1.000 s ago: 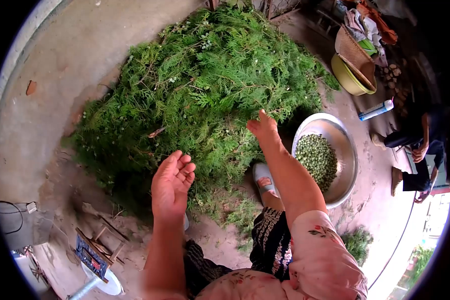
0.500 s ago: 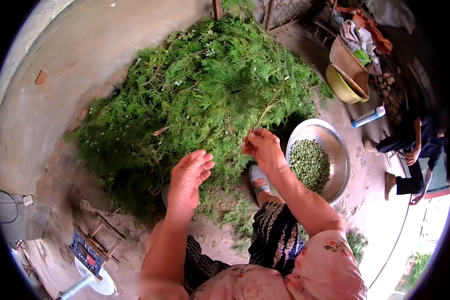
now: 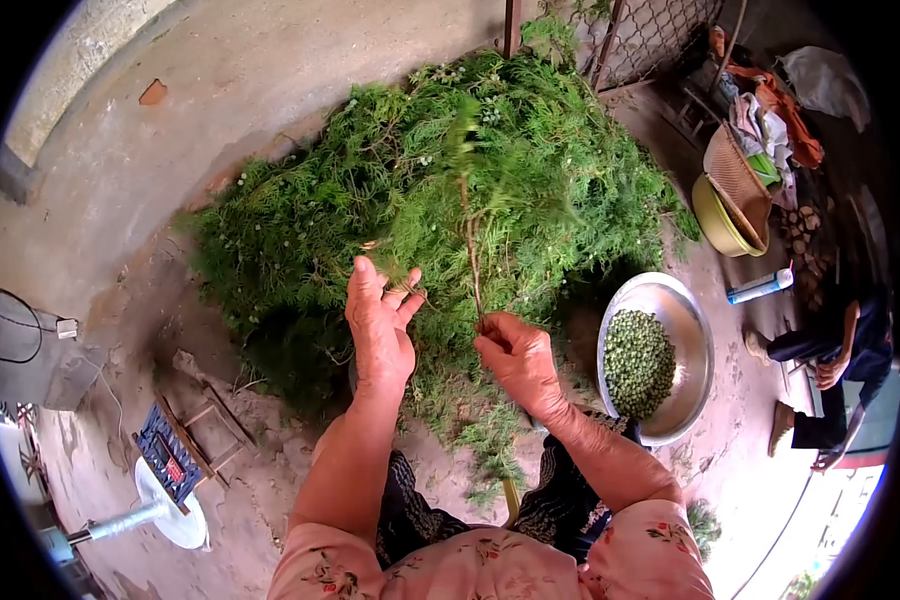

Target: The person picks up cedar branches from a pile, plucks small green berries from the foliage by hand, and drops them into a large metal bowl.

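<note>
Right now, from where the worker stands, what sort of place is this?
Probably a home's yard or open-sided work area: a heap of conifer branches lies on rough ground, a metal basin holds small green cones, and a wicker basket leans in a yellow tub.

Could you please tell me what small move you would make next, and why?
I would probably bring the open left hand onto the branch to steady it: the right hand grips only its stem end, and the leafy top, blurred here, extends well beyond that grip.
</note>
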The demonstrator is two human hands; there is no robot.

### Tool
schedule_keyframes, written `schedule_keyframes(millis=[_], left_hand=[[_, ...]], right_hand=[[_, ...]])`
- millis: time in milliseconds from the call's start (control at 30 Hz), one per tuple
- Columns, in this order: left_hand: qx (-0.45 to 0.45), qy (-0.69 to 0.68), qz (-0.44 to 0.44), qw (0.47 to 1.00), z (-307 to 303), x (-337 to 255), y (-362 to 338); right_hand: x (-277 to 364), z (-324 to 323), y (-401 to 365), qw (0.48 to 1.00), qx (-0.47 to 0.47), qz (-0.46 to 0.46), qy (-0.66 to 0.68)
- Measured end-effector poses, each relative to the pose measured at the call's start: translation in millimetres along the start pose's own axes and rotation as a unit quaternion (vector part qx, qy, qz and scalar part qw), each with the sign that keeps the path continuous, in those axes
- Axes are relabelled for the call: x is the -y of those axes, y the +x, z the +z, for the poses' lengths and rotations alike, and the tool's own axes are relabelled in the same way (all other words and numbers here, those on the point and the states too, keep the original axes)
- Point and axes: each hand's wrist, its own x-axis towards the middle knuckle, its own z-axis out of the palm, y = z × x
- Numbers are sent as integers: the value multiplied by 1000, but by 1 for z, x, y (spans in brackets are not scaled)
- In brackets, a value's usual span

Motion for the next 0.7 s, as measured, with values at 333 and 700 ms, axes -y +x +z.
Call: schedule_keyframes(millis=[333,700], left_hand=[[65,85,-98,989,4,-3,6],[-17,119,0,993,3,10,9]], right_hand=[[-5,14,-26,956,24,-174,-236],[-5,22,-38,903,77,-263,-331]])
